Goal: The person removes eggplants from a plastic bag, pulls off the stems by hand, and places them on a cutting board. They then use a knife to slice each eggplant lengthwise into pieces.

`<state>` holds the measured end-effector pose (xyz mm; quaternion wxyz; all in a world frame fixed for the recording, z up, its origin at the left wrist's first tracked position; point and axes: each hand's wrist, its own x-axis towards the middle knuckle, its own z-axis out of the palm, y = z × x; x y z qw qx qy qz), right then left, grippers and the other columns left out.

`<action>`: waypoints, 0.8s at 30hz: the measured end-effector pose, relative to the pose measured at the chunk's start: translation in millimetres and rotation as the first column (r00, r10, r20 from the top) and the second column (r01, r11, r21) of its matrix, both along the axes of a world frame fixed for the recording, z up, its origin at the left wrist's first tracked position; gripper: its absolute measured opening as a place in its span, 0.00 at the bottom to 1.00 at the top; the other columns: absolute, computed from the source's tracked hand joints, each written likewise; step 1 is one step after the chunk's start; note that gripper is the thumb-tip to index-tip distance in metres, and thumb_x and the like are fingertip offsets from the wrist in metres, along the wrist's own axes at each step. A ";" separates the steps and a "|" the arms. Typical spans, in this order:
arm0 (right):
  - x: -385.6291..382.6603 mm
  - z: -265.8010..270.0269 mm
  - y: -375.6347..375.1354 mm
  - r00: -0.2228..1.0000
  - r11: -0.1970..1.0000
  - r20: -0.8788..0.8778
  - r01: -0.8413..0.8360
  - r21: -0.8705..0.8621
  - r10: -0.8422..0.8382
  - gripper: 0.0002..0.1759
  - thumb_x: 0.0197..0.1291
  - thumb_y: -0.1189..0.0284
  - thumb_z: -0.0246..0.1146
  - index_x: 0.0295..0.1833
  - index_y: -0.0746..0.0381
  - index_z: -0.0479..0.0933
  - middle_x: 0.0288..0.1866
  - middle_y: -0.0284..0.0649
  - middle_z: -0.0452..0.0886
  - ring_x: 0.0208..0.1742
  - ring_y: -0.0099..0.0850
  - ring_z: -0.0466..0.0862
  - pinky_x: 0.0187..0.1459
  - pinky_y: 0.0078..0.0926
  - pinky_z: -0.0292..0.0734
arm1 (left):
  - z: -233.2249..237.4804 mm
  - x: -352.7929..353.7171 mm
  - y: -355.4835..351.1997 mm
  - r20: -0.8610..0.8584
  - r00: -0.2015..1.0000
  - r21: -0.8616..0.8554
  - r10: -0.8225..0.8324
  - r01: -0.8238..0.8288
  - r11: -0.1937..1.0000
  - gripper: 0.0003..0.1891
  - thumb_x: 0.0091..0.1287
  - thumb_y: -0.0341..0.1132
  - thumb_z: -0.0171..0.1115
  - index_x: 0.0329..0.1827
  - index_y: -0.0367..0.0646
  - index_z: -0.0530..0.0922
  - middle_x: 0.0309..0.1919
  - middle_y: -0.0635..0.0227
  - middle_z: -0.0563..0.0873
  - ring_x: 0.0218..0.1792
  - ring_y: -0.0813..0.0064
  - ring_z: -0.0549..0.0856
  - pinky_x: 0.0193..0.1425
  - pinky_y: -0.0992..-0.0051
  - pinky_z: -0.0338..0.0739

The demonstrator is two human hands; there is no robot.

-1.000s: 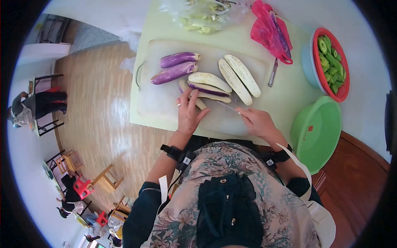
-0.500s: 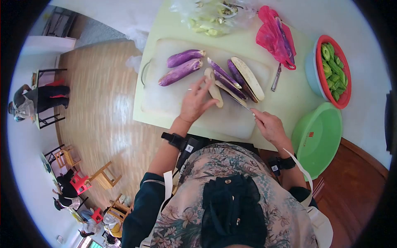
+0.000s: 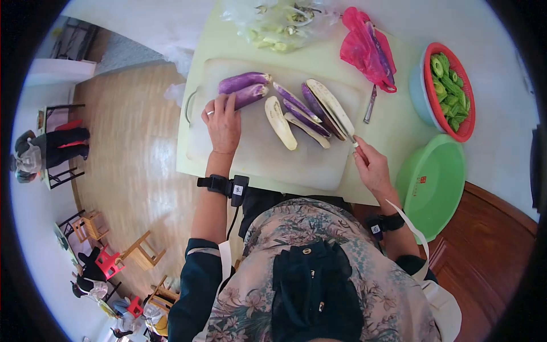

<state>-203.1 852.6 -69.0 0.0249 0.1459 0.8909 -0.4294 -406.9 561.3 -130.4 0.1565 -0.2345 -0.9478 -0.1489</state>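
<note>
My left hand [image 3: 223, 126] has its fingers curled over the left end of a whole purple eggplant [image 3: 250, 94] on the white cutting board [image 3: 256, 155]. Another whole eggplant [image 3: 244, 82] lies just above it. A knife [image 3: 351, 140] is in my right hand [image 3: 371, 169], its blade pointing up and left over the cut eggplant pieces on the right. Between the hands lie a pale cut slice [image 3: 280, 122], narrow purple pieces [image 3: 299, 107], another slice [image 3: 308, 130] and a long half [image 3: 330, 101] with its white face up.
A clear bag [image 3: 279, 25] and a pink bag [image 3: 364, 51] lie at the table's back, with a peeler-like tool [image 3: 370, 105] nearby. To the right stand a red basket [image 3: 468, 122] of green vegetables and a green basin [image 3: 436, 191]. Several people and stools are across the room.
My left hand has left the pale slice and moved left onto the lower whole eggplant. The knife has swung more upright, over the right-hand pieces. The view has shifted slightly.
</note>
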 end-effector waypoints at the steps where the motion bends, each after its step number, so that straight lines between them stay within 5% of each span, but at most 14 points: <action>1: 1.1 -5.8 4.4 0.999 0.996 -0.024 0.047 0.071 -0.045 0.22 0.59 0.76 0.59 0.61 0.60 0.72 0.37 0.47 0.80 0.35 0.40 0.82 0.40 0.32 0.76 | -2.6 -2.4 -0.5 -0.003 1.000 -0.031 0.007 -0.007 0.999 0.29 0.49 0.29 0.68 0.59 0.48 0.74 0.53 0.67 0.76 0.56 0.62 0.72 0.59 0.60 0.61; 5: 7.4 -30.3 20.0 0.985 0.953 -0.074 0.168 0.252 -0.154 0.22 0.59 0.76 0.59 0.61 0.59 0.73 0.37 0.46 0.79 0.34 0.40 0.81 0.39 0.34 0.76 | 1.7 -7.9 0.2 -0.033 0.999 -0.017 0.008 -0.009 1.000 0.25 0.49 0.28 0.66 0.54 0.46 0.76 0.50 0.71 0.76 0.52 0.64 0.73 0.58 0.61 0.62; 13: 15.3 -63.4 27.0 0.971 0.873 -0.030 0.227 0.432 -0.238 0.23 0.58 0.75 0.59 0.62 0.55 0.72 0.37 0.44 0.75 0.36 0.41 0.79 0.39 0.37 0.75 | 13.4 0.9 -33.8 0.072 0.965 -0.007 -0.251 0.252 0.968 0.22 0.49 0.28 0.66 0.51 0.46 0.77 0.49 0.71 0.78 0.52 0.66 0.75 0.58 0.62 0.64; 20: 13.3 -88.3 37.0 0.979 0.862 -0.064 0.200 0.466 -0.193 0.24 0.57 0.76 0.58 0.62 0.60 0.71 0.44 0.45 0.75 0.49 0.44 0.74 0.50 0.40 0.70 | 5.1 12.9 -41.4 0.039 0.971 0.123 -0.238 0.231 0.965 0.18 0.55 0.24 0.56 0.50 0.43 0.78 0.48 0.64 0.78 0.54 0.60 0.74 0.60 0.59 0.68; 24: 8.1 -81.4 29.7 0.952 0.790 -0.240 0.295 0.537 -0.192 0.21 0.58 0.75 0.58 0.58 0.62 0.74 0.47 0.46 0.77 0.49 0.44 0.75 0.49 0.43 0.70 | 12.4 12.9 -32.5 0.076 0.986 0.062 -0.146 0.142 0.988 0.19 0.55 0.24 0.56 0.52 0.43 0.77 0.50 0.62 0.77 0.56 0.58 0.74 0.66 0.55 0.65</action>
